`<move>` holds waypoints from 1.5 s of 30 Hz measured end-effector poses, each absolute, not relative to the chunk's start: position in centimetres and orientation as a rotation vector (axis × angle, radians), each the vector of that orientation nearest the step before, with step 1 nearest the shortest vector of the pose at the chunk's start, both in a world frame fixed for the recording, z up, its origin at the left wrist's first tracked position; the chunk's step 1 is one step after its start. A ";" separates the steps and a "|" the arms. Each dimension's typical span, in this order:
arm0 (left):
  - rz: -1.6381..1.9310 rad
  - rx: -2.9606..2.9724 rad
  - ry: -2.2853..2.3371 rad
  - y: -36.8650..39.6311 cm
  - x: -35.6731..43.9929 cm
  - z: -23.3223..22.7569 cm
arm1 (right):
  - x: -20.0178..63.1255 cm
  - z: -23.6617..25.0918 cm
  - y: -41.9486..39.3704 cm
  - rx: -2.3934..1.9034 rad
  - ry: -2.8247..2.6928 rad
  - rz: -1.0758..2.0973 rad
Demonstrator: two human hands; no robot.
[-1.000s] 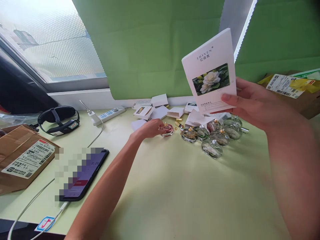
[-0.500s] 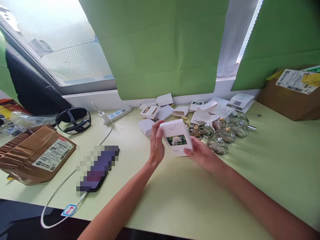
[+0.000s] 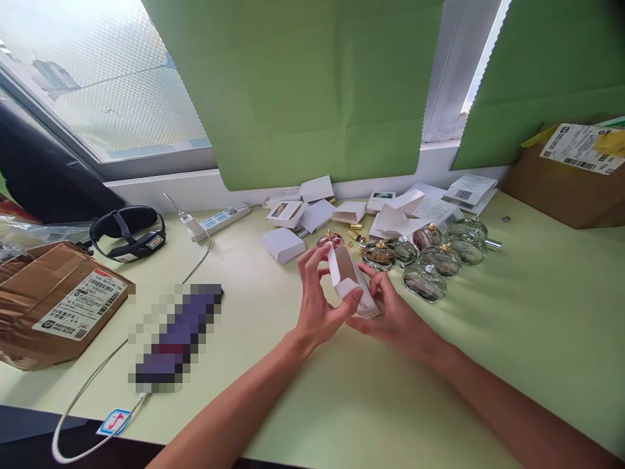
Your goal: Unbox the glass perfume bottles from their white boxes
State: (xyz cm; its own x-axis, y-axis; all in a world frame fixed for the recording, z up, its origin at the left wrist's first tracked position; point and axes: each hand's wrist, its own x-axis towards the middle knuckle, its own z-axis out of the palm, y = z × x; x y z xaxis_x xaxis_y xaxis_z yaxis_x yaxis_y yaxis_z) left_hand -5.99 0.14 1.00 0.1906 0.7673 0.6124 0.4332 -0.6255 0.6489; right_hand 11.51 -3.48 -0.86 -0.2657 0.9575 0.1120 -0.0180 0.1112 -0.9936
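Note:
Between my hands is a small white carton (image 3: 352,277), its end open toward me and a flap folded out. My left hand (image 3: 315,296) grips the flap end, thumb and fingers on its edges. My right hand (image 3: 385,306) holds the carton's right side and underside. What lies inside the carton, if anything, I cannot make out. Just behind it sits a round glass bottle with a reddish tint (image 3: 331,240). Several more round glass bottles (image 3: 424,283) with faceted stoppers stand to the right of my right hand.
White cartons and flattened card (image 3: 398,221) lie along the window sill, with small gold caps (image 3: 355,234) among them. A power strip (image 3: 225,219), a black headset (image 3: 129,234), a phone (image 3: 180,335) with a cable and a brown parcel (image 3: 63,299) are at left. Another parcel (image 3: 569,185) stands at right.
The carton has turned from showing its flower-printed front to showing an open end with a flap out. My left hand has shifted its thumb onto the opening. The view has moved slightly.

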 end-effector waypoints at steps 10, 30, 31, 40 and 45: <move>1.348 1.696 1.013 1.2 -6.2 0.3 | 11.3 -0.8 -3.9 -1.234 -1.639 0.878; 0.729 1.715 0.939 2.0 -7.0 0.6 | 24.5 9.5 13.9 -1.525 -2.227 0.047; 0.732 1.770 0.945 2.0 -7.0 0.4 | 24.5 9.8 14.1 -1.535 -2.180 0.043; 1.111 1.924 0.952 3.2 -5.7 2.8 | 23.9 16.3 9.0 -1.468 -1.553 -0.040; 0.979 1.736 0.759 4.9 -3.2 10.4 | 20.7 15.6 3.9 -1.589 -1.474 0.468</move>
